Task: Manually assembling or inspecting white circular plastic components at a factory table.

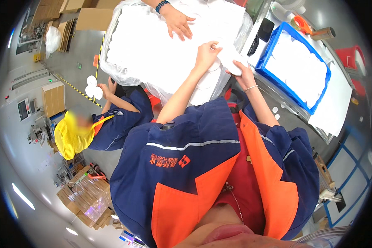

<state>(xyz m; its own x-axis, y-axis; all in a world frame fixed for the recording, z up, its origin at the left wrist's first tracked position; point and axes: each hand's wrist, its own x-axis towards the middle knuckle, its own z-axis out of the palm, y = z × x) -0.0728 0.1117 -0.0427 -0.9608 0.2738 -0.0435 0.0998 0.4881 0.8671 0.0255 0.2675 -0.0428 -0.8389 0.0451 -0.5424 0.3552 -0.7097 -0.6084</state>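
Note:
In front of me is a wide, overexposed pile of white round discs [142,49] in a bin lined with clear plastic. My right hand [245,77] grips one or more white discs [234,66] at the pile's right side, thumb on top. To its left, over the pile, my left hand [206,56] has its fingers curled into a pinch. White glare hides what that hand holds, if anything. Another person's hand [177,22], with a dark blue bracelet, lies spread over the far part of the pile.
On the right, a blue crate [326,87] of white pieces stands on a bench, beside a black device [265,29] and an orange tape dispenser [302,25]. A yellow-capped co-worker [122,105] on the left holds several white discs [94,88]. Small white discs [275,110] lie on the floor.

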